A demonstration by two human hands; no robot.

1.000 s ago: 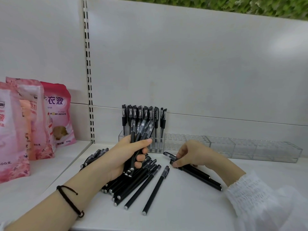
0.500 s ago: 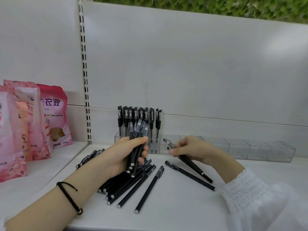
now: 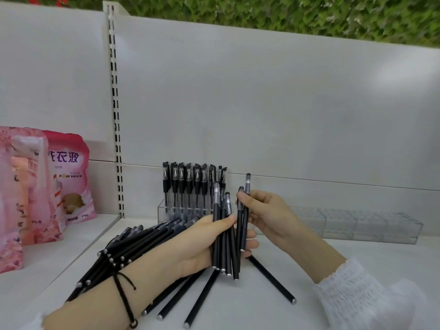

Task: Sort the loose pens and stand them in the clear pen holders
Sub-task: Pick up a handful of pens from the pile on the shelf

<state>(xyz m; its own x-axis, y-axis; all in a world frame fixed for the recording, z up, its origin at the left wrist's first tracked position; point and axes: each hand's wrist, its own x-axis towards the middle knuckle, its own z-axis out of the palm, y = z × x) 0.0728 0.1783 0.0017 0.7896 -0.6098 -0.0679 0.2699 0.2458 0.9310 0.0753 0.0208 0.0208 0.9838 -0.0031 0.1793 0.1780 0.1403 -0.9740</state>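
Partly hidden under the left forearm: loose pens (image 3: 133, 248) heaped on the shelf (image 3: 345, 263), too overlapped to count. Cut off at the lower edge: white sleeve (image 3: 357, 294) and black cord bracelet (image 3: 123, 296). Hard to make out: empty clear pen holders (image 3: 357, 222) at right, nearly invisible against the white back panel (image 3: 262, 103).

Above the panel, green foliage (image 3: 285, 15); at left, slotted upright (image 3: 115, 115) and pink pouches (image 3: 69, 177).

Left hand (image 3: 202, 244) wrapped round a bundle of pens (image 3: 222, 234), long axes near vertical, caps up. Right hand (image 3: 266, 210), just beside it, pinching two pens (image 3: 245, 210), likewise upright; unclear whether also gripped by the left fingers. Behind, standing pens (image 3: 188, 182) upright in the leftmost holder (image 3: 163, 210). Heap pointing diagonally, butt ends toward the viewer; single pen (image 3: 271, 279) slanting the opposite way.
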